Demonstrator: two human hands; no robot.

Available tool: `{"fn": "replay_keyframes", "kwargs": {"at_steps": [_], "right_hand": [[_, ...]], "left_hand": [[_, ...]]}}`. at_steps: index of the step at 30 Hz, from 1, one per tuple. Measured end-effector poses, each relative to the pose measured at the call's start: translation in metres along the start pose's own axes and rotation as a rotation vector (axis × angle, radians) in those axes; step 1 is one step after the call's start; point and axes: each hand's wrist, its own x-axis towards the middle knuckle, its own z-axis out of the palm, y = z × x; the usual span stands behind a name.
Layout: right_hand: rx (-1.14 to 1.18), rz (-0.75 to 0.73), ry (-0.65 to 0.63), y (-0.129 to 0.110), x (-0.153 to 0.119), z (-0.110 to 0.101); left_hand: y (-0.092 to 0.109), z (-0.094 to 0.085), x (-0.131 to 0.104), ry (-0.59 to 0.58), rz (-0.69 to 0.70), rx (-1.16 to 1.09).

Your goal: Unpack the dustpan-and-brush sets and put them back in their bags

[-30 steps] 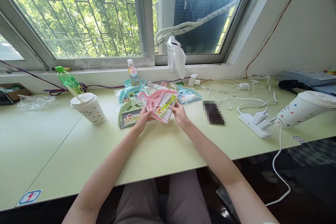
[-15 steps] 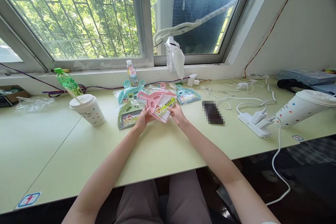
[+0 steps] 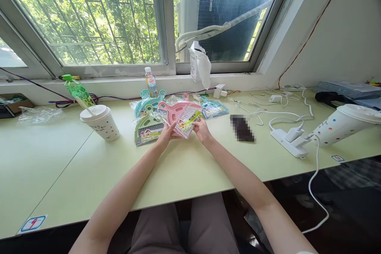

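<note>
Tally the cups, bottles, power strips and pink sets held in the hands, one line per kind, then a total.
Cups: 2 (left cup, right cup)
Bottles: 2 (green-capped bottle, white-capped bottle)
Power strips: 1 (power strip)
Held pink sets: 1 (pink set, between left hand and right hand)
Total: 6

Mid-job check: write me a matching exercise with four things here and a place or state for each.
1. pink dustpan set
2. green dustpan set
3. green-capped bottle
4. power strip

A. beside the left hand
B. has plugs in it
C. held by left hand and right hand
D. behind the leftmost cup

Pairs: 1-C, 2-A, 3-D, 4-B
</note>
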Motion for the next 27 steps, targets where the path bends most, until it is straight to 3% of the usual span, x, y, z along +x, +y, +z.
{"fn": "replay_keyframes", "kwargs": {"at_steps": [4, 9, 14, 20, 23, 27], "right_hand": [[-0.047, 0.007, -0.006, 0.0002, -0.0002, -0.0002], [-0.08, 0.008, 0.001, 0.0, 0.0011, -0.0013], [-0.088, 0.012, 0.024, -0.0016, 0.0026, -0.0037], [-0.105, 0.003, 0.048, 0.001, 0.0037, -0.0047], [-0.118, -0.01, 0.031, 0.003, 0.0037, -0.0046], [-0.133, -0.021, 0.049, 0.0042, 0.0043, -0.0057]], "left_hand": [[-0.0013, 0.0028, -0.0025, 0.033, 0.033, 0.084], [-0.0017, 0.0031, 0.0006, 0.038, -0.029, 0.01], [-0.0017, 0.0038, -0.003, 0.046, 0.033, 0.172], [-0.0018, 0.0066, -0.0025, 0.048, -0.021, 0.09], [-0.0039, 0.0065, -0.003, 0.112, 0.013, 0.172], [-0.009, 0.0047, -0.0027, 0.093, 0.046, 0.209]]}}
